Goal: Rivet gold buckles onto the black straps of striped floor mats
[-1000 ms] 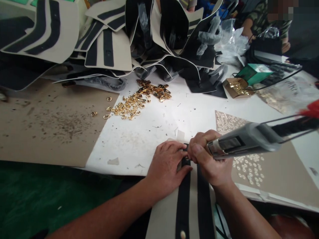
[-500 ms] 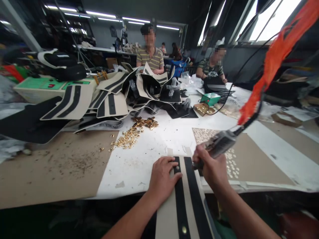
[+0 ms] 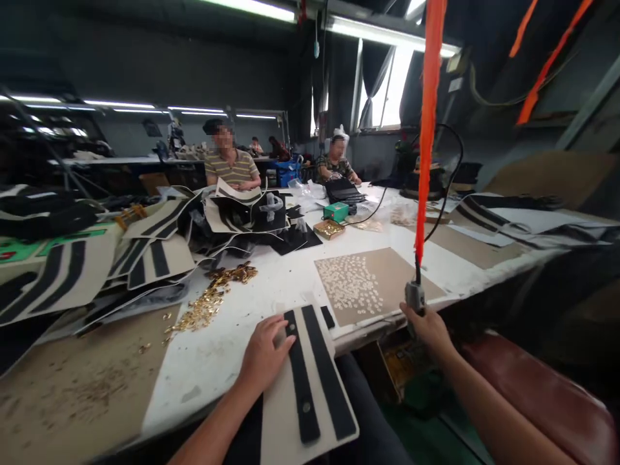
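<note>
My left hand [image 3: 265, 352] lies on a beige panel [image 3: 285, 413] with two black straps, fingers spread, thumb and index finger by a round metal stud on the left strap [image 3: 299, 374]. A second stud shows lower on that strap. The panel extends past the table's front edge towards my lap. Off to the right, my right hand [image 3: 429, 326] is closed around a grey electric screwdriver [image 3: 415, 297], which hangs upright from an orange strap [image 3: 429, 129] with a black cable. Its lower end is hidden by the hand.
Gold metal fittings [image 3: 203, 307] lie in a heap left of the panel. Small pale rings [image 3: 349, 284] cover part of a brown board. More striped panels [image 3: 159, 258] are piled at the left. A green box [image 3: 336, 211] stands farther back. Two people [image 3: 232, 166] sit across the table.
My right hand has moved the screwdriver away from the panel to the right, and it now hangs upright. The view has turned right. My left hand stays on the panel.
</note>
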The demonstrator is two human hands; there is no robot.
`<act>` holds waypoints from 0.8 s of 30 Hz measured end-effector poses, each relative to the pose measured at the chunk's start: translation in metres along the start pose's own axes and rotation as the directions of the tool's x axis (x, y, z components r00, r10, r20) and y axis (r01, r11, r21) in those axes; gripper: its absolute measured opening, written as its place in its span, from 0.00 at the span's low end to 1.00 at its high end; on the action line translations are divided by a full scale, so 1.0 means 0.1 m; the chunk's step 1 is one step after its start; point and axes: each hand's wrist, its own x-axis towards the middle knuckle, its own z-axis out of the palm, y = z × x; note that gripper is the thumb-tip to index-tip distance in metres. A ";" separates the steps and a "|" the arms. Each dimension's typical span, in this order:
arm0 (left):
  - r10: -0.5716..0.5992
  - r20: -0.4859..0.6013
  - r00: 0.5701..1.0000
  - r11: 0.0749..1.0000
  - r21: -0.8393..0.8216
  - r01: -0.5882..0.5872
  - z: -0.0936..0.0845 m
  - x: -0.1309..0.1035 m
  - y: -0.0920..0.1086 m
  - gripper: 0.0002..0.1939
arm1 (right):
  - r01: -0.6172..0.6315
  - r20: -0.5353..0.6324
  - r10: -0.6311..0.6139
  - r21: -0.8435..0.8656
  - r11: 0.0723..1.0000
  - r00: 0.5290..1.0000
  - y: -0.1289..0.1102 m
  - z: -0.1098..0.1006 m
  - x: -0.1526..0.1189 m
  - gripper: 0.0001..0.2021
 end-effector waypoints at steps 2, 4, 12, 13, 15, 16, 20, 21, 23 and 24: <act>0.024 -0.009 1.000 0.998 0.055 -0.024 -0.14 -0.11 0.05 0.15 | 0.038 0.042 -0.038 0.001 0.999 0.998 0.04 -0.01 0.06 0.27; 0.060 0.010 0.998 0.992 0.112 -0.061 -0.32 -0.26 0.10 0.15 | 0.073 0.072 -0.073 0.011 0.997 0.995 0.10 -0.03 0.11 0.29; 0.239 0.240 0.941 0.911 0.281 -0.303 -0.67 -1.01 0.30 0.33 | 0.282 -0.227 -0.273 0.009 0.959 0.935 0.78 0.13 -0.69 0.30; 0.245 0.245 0.938 0.921 0.242 -0.304 -0.64 -0.98 0.35 0.31 | 0.308 -0.209 -0.295 0.032 0.951 0.932 0.89 0.21 -0.91 0.28; 0.229 0.233 0.945 0.961 0.103 -0.258 -0.57 -0.82 0.47 0.24 | 0.309 -0.109 -0.297 0.108 0.945 0.949 1.06 0.38 -1.32 0.26; 0.201 0.200 0.959 0.979 0.005 -0.206 -0.54 -0.69 0.53 0.20 | 0.288 -0.057 -0.283 0.146 0.946 0.958 1.11 0.45 -1.47 0.24; -0.147 -0.080 0.986 0.940 -0.323 0.114 -0.56 -0.04 0.79 0.11 | 0.189 0.116 -0.221 0.239 0.952 0.968 1.00 0.48 -1.65 0.21; -0.216 -0.146 0.965 0.920 -0.362 0.151 -0.61 0.11 0.86 0.12 | 0.165 0.144 -0.207 0.255 0.953 0.968 0.90 0.43 -1.59 0.21; -0.337 -0.239 0.911 0.835 -0.522 0.172 -0.71 0.34 1.01 0.14 | 0.113 0.193 -0.171 0.280 0.953 0.966 0.62 0.27 -1.44 0.22; -0.386 -0.240 0.891 0.761 -0.629 0.160 -0.76 0.42 1.09 0.15 | 0.081 0.220 -0.150 0.292 0.953 0.964 0.46 0.18 -1.36 0.23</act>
